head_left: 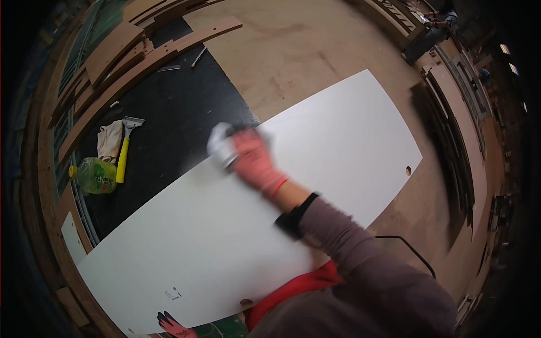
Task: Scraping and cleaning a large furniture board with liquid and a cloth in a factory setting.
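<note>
A large white panel lies slantwise in front of me, with a round hole near its right end, another at its near edge and a small label at lower left. My right hand, in a red glove with dark fingertips, presses a bunched white cloth against the panel's far edge; both are blurred by motion. Down at the near left edge, my left hand, gloved alike, rests its outstretched fingers on the panel's rim. Part of that hand is cut off by the picture's border.
Beyond the panel, a black board carries a yellow-handled scraper, a beige cloth and a clear bottle of yellow-green liquid. Wooden strips lie at far left. Stacked boards stand right; another person is behind.
</note>
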Motion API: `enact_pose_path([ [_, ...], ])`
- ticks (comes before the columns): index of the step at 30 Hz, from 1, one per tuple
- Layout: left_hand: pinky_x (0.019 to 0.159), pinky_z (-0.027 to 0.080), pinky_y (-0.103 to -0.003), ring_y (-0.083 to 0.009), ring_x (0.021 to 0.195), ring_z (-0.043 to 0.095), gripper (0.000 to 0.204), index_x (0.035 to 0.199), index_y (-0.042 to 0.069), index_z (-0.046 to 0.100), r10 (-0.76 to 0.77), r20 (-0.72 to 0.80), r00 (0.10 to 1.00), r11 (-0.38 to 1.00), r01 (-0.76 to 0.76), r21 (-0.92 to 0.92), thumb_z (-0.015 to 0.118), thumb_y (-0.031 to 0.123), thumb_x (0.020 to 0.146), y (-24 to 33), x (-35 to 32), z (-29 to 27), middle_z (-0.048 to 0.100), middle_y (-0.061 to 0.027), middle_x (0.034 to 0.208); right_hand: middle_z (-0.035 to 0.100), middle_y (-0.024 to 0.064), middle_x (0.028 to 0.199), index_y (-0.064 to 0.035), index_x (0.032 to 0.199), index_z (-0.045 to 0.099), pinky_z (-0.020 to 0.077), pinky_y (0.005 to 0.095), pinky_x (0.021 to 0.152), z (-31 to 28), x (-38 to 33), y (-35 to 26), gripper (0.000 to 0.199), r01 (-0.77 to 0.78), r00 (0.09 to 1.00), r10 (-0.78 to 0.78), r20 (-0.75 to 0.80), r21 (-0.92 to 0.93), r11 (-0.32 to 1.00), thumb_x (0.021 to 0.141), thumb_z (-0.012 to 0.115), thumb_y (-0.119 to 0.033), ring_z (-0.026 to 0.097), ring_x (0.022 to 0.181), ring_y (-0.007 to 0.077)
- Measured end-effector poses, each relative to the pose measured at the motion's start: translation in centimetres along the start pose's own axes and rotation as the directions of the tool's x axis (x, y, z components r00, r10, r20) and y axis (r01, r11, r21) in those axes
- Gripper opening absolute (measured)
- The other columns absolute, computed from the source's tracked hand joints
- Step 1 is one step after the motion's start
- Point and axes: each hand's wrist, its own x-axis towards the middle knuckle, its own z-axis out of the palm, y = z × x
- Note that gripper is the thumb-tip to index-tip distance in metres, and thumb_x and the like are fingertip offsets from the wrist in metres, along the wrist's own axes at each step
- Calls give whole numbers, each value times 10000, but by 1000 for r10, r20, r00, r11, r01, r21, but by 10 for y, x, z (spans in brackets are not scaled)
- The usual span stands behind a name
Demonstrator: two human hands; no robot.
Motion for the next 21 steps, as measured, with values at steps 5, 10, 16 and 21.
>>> enact_pose_path([
  [5,1154,172,-351,-324,1368,219,587,1399,-40,197,121,25,992,939,-122,322,261,8,817,1,-6,-2,239,-171,1472,567,162,1135,-29,1149,541,311,415,1008,-208,25,53,450,-285,919,-119,-375,-842,458,888,472,-389,498,1085,322],
  [10,1142,127,-430,-332,1370,205,678,1438,-7,172,176,186,967,551,-253,795,349,157,805,25,-1,-4,222,-199,1479,638,96,812,-7,970,639,496,336,721,-421,-107,59,358,-320,527,-63,-848,-267,909,898,533,-342,617,780,238],
  [16,1124,81,-500,-372,1363,193,736,1455,20,158,63,288,956,224,-295,929,391,289,810,18,-9,-22,190,-232,1487,606,94,1039,6,1202,505,490,301,806,-368,-294,-38,393,-458,765,585,-271,409,789,947,501,-292,593,939,189],
  [21,1043,262,-569,-441,1266,337,444,1256,-29,450,732,68,678,423,-530,735,494,166,859,-18,9,-3,369,-257,1363,568,158,1170,-6,1263,457,453,400,918,-281,-403,-38,525,-638,681,725,108,572,515,918,520,-397,572,1041,284],
])
